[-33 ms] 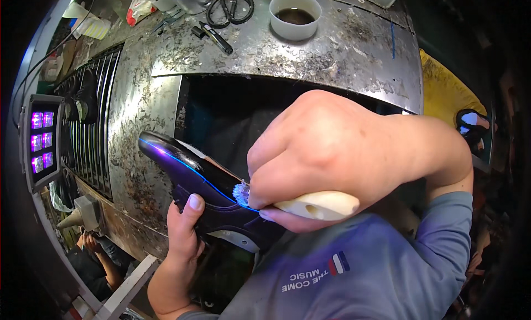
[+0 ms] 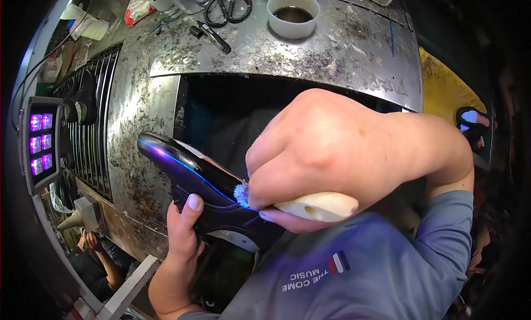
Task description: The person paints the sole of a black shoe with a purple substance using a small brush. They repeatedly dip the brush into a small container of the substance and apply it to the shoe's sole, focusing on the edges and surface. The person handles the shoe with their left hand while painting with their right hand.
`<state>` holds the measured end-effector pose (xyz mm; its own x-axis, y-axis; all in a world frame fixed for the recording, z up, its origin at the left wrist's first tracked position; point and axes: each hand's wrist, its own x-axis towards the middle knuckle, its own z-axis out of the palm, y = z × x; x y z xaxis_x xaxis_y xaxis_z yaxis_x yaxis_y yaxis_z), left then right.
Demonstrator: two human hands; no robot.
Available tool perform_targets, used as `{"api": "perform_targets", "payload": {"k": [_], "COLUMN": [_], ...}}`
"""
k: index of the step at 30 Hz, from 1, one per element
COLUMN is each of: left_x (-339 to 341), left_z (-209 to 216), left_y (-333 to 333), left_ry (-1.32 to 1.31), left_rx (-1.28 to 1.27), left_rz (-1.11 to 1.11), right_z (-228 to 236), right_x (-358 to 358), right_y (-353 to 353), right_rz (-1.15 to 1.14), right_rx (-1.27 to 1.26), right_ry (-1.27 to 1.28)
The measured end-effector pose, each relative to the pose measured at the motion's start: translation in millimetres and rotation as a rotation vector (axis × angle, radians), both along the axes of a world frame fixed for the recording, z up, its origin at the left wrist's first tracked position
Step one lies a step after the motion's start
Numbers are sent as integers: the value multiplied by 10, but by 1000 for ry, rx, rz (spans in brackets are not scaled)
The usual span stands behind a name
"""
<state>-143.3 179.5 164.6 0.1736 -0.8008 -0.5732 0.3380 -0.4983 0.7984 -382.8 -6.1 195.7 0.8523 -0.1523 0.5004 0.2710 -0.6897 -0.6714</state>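
My left hand (image 2: 185, 223) is closed around a dark shoe (image 2: 182, 176), its thumb pressed on the upper. The shoe is tilted, toe toward the upper left, its black sole edge glossy. A bright blue line follows the seam between sole and upper. Gripped in my right hand (image 2: 318, 154) is a brush (image 2: 318, 205) with a pale handle that has a hole near its end. Its bluish bristles (image 2: 241, 195) touch the sole edge at the blue line. My right hand covers the brush's neck and part of the shoe's heel end.
On the worn metal bench (image 2: 343, 54) stand a white bowl (image 2: 276, 26) of dark liquid, black-handled scissors (image 2: 228, 9) and a black marker (image 2: 214, 39). At left are a purple-lit lamp (image 2: 42, 136) and a rack with dark shoes (image 2: 86, 96). Another person's hands (image 2: 91, 241) show lower left.
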Motion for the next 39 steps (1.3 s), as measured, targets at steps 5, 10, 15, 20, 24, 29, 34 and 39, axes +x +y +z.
{"api": "perform_targets", "payload": {"k": [5, 10, 15, 20, 24, 29, 34, 39], "left_x": [118, 162, 142, 90, -7, -192, -219, -318], "left_z": [-125, -246, -351, -451, -511, -565, -694, -846], "left_y": [63, 143, 177, 175, 128, 54, 72, 40], "left_ry": [-80, 83, 227, 372, 445, 477, 688, 891], "left_rx": [-19, -29, -54, -74, -176, -83, -95, -75], "left_rz": [-103, -2, 125, 241, 234, 288, 266, 282], "right_z": [29, 54, 24, 98, 121, 103, 253, 276], "right_x": [-66, -115, -170, -274, -309, -334, -359, -412], "right_y": [9, 3, 22, 15, 50, 123, 62, -116], "right_rz": [25, 26, -6, -30, -72, -126, -119, -108], "right_rx": [49, 78, 55, 42, 38, 40, -176, -110], "right_ry": [24, 35, -14, -31, -131, -199, -261, -340]}}
